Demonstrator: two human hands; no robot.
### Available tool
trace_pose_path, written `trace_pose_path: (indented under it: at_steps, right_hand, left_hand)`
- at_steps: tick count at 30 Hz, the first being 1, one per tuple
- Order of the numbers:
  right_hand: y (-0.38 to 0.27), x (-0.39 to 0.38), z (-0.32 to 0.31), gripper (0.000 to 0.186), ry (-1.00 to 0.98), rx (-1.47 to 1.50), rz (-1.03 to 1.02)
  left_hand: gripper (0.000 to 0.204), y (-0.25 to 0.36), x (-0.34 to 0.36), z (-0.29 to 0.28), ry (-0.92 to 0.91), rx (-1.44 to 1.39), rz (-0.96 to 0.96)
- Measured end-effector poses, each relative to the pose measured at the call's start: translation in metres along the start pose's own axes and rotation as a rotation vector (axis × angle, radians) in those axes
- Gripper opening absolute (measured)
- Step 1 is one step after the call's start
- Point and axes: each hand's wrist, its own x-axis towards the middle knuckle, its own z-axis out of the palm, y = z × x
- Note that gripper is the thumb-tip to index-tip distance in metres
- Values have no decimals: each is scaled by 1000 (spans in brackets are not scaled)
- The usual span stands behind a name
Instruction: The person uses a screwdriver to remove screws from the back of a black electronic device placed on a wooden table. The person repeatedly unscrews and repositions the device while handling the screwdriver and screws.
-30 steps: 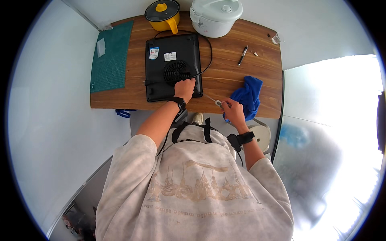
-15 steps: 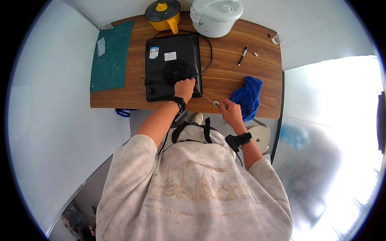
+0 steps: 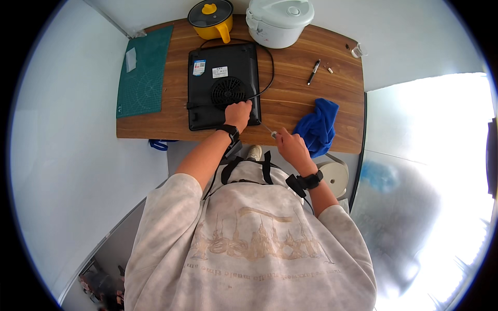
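A black induction cooker (image 3: 207, 88) lies upside down on the wooden table, its round fan grille (image 3: 228, 91) and two labels facing up. My left hand (image 3: 238, 115) presses on its near right part with curled fingers; whatever they may grip is hidden. Gripped in my right hand (image 3: 294, 150) is a screwdriver (image 3: 274, 134) with a light handle. Its thin shaft points up and left toward the cooker's near right corner; whether the tip touches a screw is too small to tell. The black power cord (image 3: 272, 67) loops around the cooker's right side and across its underside.
Right of my right hand lies a crumpled blue cloth (image 3: 317, 127). A yellow pot (image 3: 210, 23) and a white lidded cooker (image 3: 277, 26) stand at the back. A green cutting mat (image 3: 145, 78) covers the left side. A pen (image 3: 313, 72) and a small glass (image 3: 357, 51) sit at the right.
My right hand has shifted slightly left and nearer to me, and its grip now wraps more over the screwdriver's handle. My left hand and the cooker stay in place.
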Motion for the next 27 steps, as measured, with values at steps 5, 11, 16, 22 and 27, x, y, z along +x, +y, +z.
trace_pose_path:
  at_steps: [5, 11, 16, 22, 27]
  right_hand:
    - [-1, 10, 7, 19, -14, -104, -80]
    - [-24, 12, 4, 14, -58, -256, -78]
    - [-20, 12, 4, 17, 1, -279, -135]
    - [-27, 13, -13, 12, 36, -331, -109]
    - [-23, 22, -18, 14, 133, -392, -358]
  left_hand:
    - [27, -1, -1, 1, 11, 24, -3]
    - [29, 0, -1, -2, -12, 25, -10]
    - [30, 0, 0, -2, -9, 22, -8]
    - [27, 0, 0, 0, 14, 52, -3]
    - [19, -1, 0, 3, 34, 57, -2]
